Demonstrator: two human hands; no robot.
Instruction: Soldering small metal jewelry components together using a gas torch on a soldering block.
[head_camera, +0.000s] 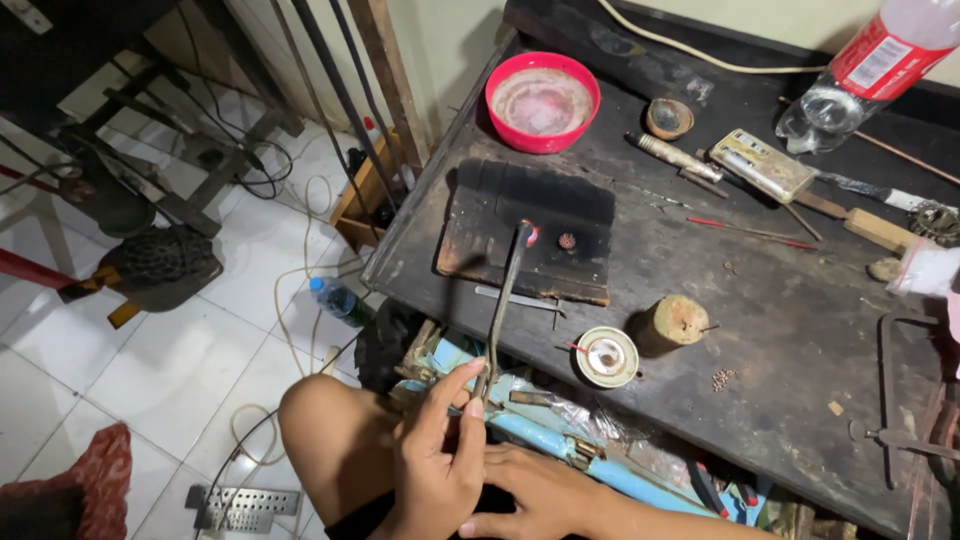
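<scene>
My left hand is closed around the lower end of a thin dark metal torch pipe. The pipe reaches up over the bench edge to a charred black block. A small flame burns at its tip, just left of a tiny round metal piece lying on the block. My right hand lies flat below the bench edge, fingers pointing left and touching my left wrist, with nothing seen in it. My bare knee is under my left hand.
The dark workbench carries a red bowl, a plastic bottle, a small round tin, a wooden stub, tweezers and hand tools. A water bottle, cables and a perforated metal plate lie on the tiled floor.
</scene>
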